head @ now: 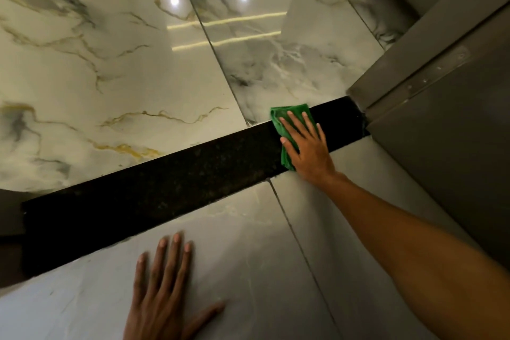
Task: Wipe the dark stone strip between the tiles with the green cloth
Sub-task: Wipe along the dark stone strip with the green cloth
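The right hand (309, 146) presses flat, grip released, on the green cloth (281, 121) atop the dark stone strip (165, 188); the left hand (162, 292) lies splayed, grip released, below the strip.

The stone strip (165, 188) is the landmark: it runs slantwise across the floor from the near left to the far right, between two fields of tiles. Beyond the strip lie the far tiles (110, 50); on the near side lie the near tiles (248, 257). At the strip's far right end stands a door frame (414, 58), with a door panel (441, 160) just nearer than it. The cloth (278, 119) lies on the strip close to that right end, lapping over both edges. The right hand (306, 146) lies flat on the cloth. The left hand (162, 292) lies flat on the near tiles, just on the near side of the strip's middle, well apart from the cloth.
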